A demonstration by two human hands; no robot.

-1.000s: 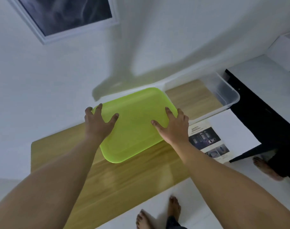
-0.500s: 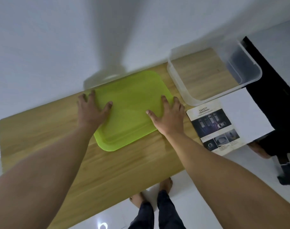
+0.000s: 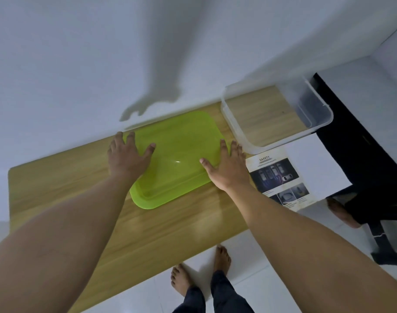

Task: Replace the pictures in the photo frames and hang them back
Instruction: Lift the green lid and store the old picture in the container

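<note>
Lime-green plastic tray (image 3: 177, 154) on wooden table (image 3: 57, 177), left hand (image 3: 125, 157) and right hand (image 3: 227, 168) spread flat on its opposite edges, gripping nothing, clear plastic bin (image 3: 233, 123) and safety leaflet (image 3: 276, 175) just beside.

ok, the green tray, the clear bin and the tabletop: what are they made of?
Green tray: looks like translucent glossy plastic; wood grain shows faintly through it, plus a light glint.
Clear bin: transparent plastic with slightly hazy walls; the table is visible through its base.
Tabletop: wood-grain surface with a smooth, soft sheen; solid wood or laminate, cannot tell.
</note>
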